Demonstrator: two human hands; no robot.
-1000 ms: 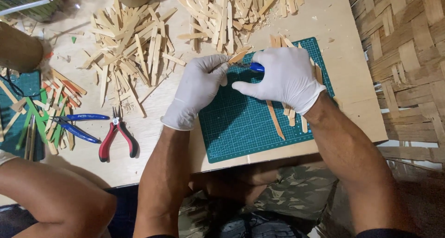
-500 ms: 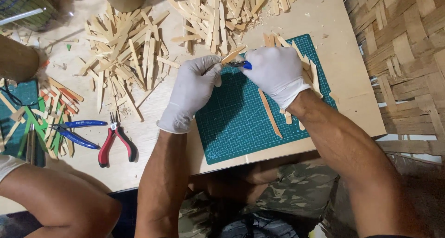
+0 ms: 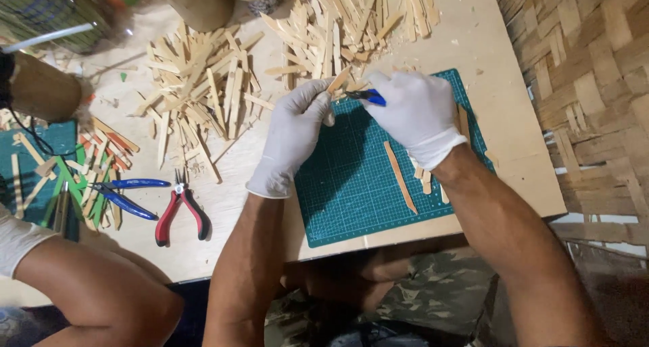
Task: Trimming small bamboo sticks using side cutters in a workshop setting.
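Observation:
Both my hands wear white gloves and meet over the top left corner of a green cutting mat [image 3: 358, 198]. My left hand [image 3: 292, 136] pinches a short pale wooden stick [image 3: 338, 80] that points up and to the right. My right hand [image 3: 416, 113] grips a blue-handled cutting tool [image 3: 370, 97] whose tip touches that stick. A long thin wooden strip [image 3: 400, 176] lies loose on the mat below my right hand, with a few more short pieces beside my right wrist.
Heaps of cut wooden sticks [image 3: 203, 90] cover the tabletop above and left of the mat. Red-handled pliers [image 3: 180, 212] and blue-handled cutters [image 3: 125, 195] lie at the left. Coloured sticks [image 3: 101, 151] lie further left. Another person's bare leg [image 3: 88, 286] fills the lower left. A woven wall [image 3: 581, 83] stands at right.
The view has shifted slightly, and both hands sit a little higher on the mat. They still hold the stick and the blue tool together.

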